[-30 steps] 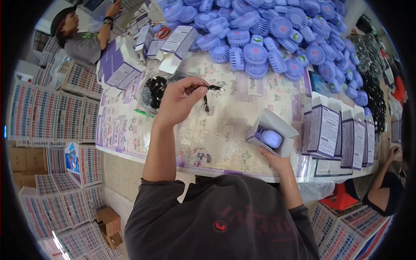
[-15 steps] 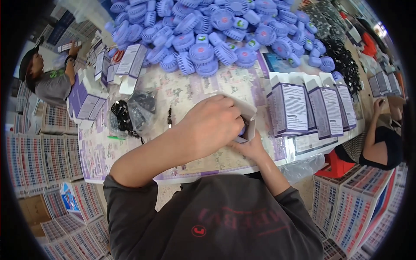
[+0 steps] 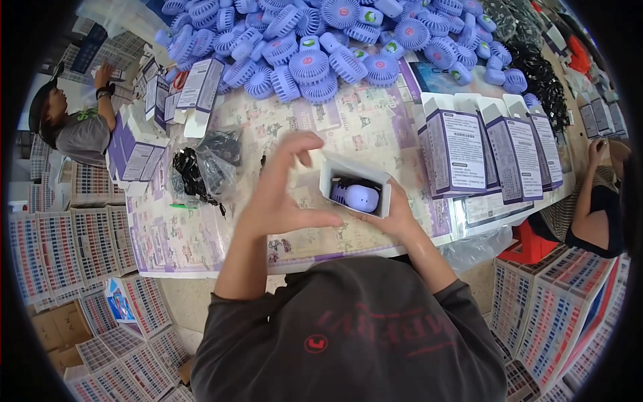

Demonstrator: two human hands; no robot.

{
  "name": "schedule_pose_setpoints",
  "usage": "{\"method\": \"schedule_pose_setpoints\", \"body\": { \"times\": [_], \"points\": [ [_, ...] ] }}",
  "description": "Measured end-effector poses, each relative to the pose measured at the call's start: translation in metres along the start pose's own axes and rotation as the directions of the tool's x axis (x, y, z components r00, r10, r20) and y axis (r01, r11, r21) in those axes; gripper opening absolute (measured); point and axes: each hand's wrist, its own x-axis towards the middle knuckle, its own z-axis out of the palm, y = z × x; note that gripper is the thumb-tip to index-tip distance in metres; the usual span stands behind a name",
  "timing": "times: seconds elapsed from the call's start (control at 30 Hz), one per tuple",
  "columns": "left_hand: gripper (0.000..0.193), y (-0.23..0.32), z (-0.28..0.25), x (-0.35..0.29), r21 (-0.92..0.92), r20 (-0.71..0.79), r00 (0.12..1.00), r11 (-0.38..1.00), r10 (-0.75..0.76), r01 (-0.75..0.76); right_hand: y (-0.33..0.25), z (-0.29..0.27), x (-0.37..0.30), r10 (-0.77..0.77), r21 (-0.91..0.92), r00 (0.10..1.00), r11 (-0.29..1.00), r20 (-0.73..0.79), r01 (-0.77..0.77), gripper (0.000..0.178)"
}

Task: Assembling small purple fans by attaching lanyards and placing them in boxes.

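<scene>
My right hand (image 3: 392, 211) grips a small open carton (image 3: 355, 171) from its right side and underneath, its mouth tilted toward me. Inside the carton lies a lilac handheld fan (image 3: 362, 197), with something black, perhaps a cable, behind it. To the left of the carton is my left hand (image 3: 284, 191), empty, with thumb and fingers spread apart. Beyond my hands a large heap of lilac fans (image 3: 311, 67) covers the far side of the table.
Several open purple-and-white cartons (image 3: 459, 151) stand at the right. Bagged black cables (image 3: 194, 174) lie at the left beside more cartons (image 3: 137, 151). Black cables (image 3: 546, 87) are piled at the far right. Co-workers (image 3: 80, 120) are at both sides; stacked boxes line the floor.
My left hand has come out of the carton's mouth and moved left, its fingers spreading. The fan inside now shows. My right hand still holds the carton.
</scene>
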Motion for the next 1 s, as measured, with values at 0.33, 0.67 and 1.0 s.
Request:
{"method": "schedule_pose_setpoints", "body": {
  "times": [0.33, 0.67, 1.0],
  "points": [
    [0.038, 0.003, 0.012, 0.12, -0.445, -0.021, 0.933, 0.84, -0.358, 0.312, 0.005, 0.011, -0.005, -0.128, -0.154, 0.985, 0.977, 0.112, 0.145, 0.025],
    [0.049, -0.085, 0.01, 0.09, 0.143, -0.432, 0.9, 0.98, -0.063, 0.137, 0.004, 0.009, -0.009, -0.129, -0.174, 0.99, 0.975, 0.061, 0.138, 0.01],
    [0.042, -0.215, -0.175, -0.004, -0.53, -0.772, 0.052, 0.687, -0.633, 0.497, -0.002, 0.013, 0.0, -0.119, -0.195, 0.986, 0.971, 0.117, 0.14, 0.01]
  ]
}}
